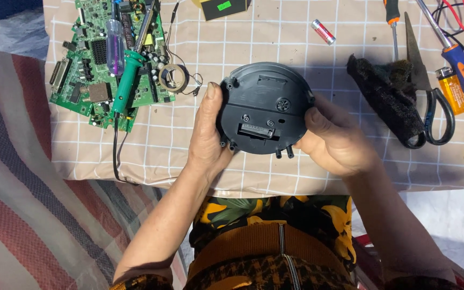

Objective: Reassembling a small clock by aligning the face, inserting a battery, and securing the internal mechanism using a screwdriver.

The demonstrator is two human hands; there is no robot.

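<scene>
Head view: one round dark plastic housing [266, 107] at worktop [296, 166] centre, clamped by both hands, left hand [209, 131] and right hand [335, 138] curled on opposite rims. Left of it: one green circuit board [89, 70], one soldering iron [124, 80]; right: one scissors [430, 107], two screwdrivers, tips cut off by the frame. Housing's far side hidden.

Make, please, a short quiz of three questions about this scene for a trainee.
1. True or false: both hands hold the round dark-grey plastic casing.
2. What lies on the green circuit board? A) green-handled soldering iron B) black-handled scissors C) small red cylindrical battery
3. Which hand is nearer the orange lighter?

Key
1. True: left hand and right hand grip its sides.
2. A
3. The right hand.
</scene>
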